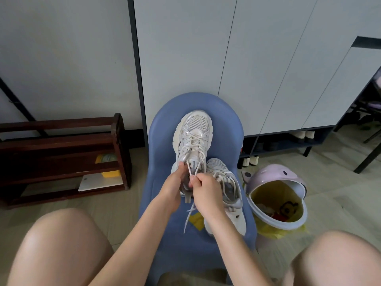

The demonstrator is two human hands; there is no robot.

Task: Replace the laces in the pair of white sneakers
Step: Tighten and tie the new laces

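Observation:
Two white sneakers lie on a blue plastic chair (160,131). The left sneaker (194,131) points away from me, its white lace (196,153) threaded through most eyelets. My left hand (174,186) grips this sneaker at its collar, thumb up on the side. My right hand (206,190) pinches the lace ends just above the tongue. A loose lace tail (188,219) hangs down onto the seat. The second sneaker (228,188) lies to the right, laced, partly hidden behind my right hand.
A pink bin (276,201) with a yellow liner stands on the floor right of the chair. A dark wooden rack (61,157) stands at left. White cabinet doors (247,58) rise behind, with shoes on a low shelf (288,141). My bare knees frame the bottom.

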